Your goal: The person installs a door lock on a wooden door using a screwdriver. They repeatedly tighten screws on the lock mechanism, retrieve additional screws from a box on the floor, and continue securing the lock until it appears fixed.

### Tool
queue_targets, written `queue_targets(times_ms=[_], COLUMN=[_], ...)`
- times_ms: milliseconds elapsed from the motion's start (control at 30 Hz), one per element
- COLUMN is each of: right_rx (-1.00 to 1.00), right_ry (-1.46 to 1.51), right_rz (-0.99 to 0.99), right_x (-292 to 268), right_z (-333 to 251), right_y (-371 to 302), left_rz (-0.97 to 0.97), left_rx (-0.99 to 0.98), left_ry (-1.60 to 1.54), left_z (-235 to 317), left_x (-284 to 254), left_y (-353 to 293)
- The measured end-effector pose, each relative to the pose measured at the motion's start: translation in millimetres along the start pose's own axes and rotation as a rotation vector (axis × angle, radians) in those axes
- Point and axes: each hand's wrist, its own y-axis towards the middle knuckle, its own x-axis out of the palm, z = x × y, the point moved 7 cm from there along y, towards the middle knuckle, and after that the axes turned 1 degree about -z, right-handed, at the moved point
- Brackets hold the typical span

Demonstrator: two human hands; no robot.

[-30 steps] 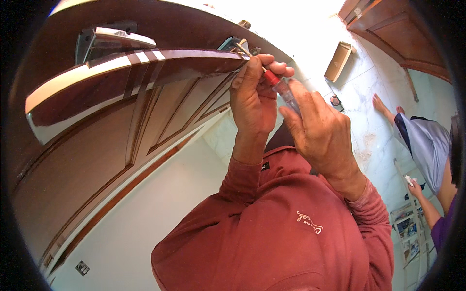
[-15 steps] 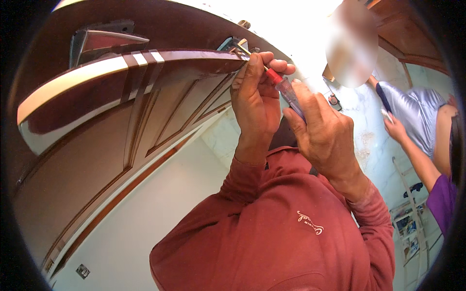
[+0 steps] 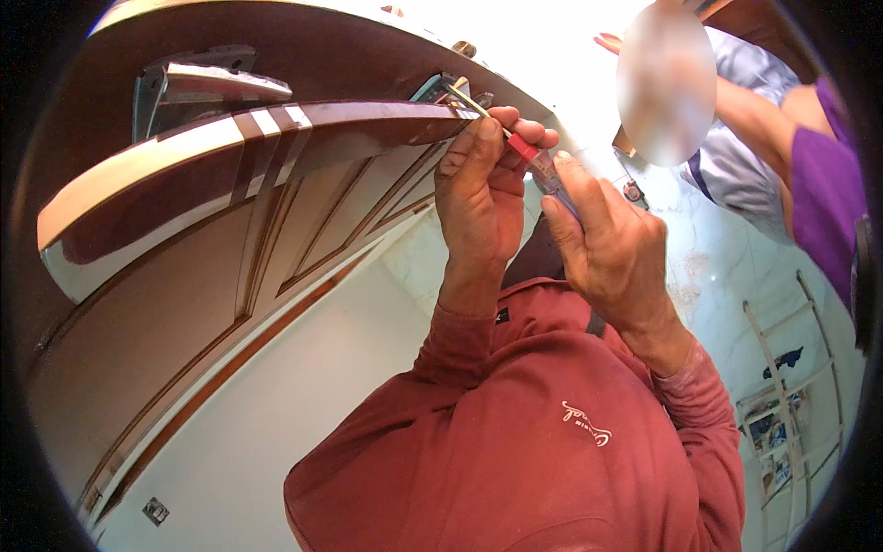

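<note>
My right hand [image 3: 614, 253] is wrapped around the red and clear handle of a screwdriver [image 3: 544, 171]. My left hand [image 3: 478, 189] pinches the thin shaft between thumb and fingers, just ahead of the handle. The shaft slants up and left, and its tip reaches a metal fitting [image 3: 440, 89] between the end of a brown wooden door [image 3: 368, 124] and the dark wooden frame [image 3: 340, 46]. Whether the tip sits in a screw is too small to tell. Farther left, a shiny angled metal bracket [image 3: 207, 85] projects from the frame beside the door's edge.
A person in a purple top [image 3: 823, 175] bends down at the upper right. Below them, a ladder [image 3: 791, 396] stands near the pale marbled floor [image 3: 704, 276]. A pale wall [image 3: 267, 396] with a small socket plate [image 3: 156, 511] lies lower left.
My hands have dipped slightly with the screwdriver, more of whose shaft shows. At the right, the other person has shifted upward in the picture, uncovering more of the ladder.
</note>
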Motion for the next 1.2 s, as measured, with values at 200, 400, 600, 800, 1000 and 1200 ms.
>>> queue_targets(times_ms=[200, 400, 600, 800, 1000, 1200], right_rx=[0.524, 0.043, 0.408, 0.170, 0.802, 0.532], right_ry=[0.593, 0.030, 0.639, 0.276, 1.329, 0.837], right_rz=[-0.251, -0.092, -0.223, -0.109, -0.286, -0.274], right_x=[6, -3, 19, -3, 31, 10], right_z=[26, -1, 19, 1, 13, 27], right_y=[-2, 2, -2, -1, -16, -8], left_rz=[0.036, 0.057, 0.003, -0.042, 0.012, -0.002], left_rx=[0.026, 0.050, -0.091, 0.055, -0.006, 0.029], left_ry=[0.003, 0.022, 0.012, 0.141, 0.035, 0.131], left_z=[0, 1, 8, 7, 2, 0], left_x=[1, 2, 12, 10, 7, 3], left_y=[2, 2, -3, 0, -1, 0])
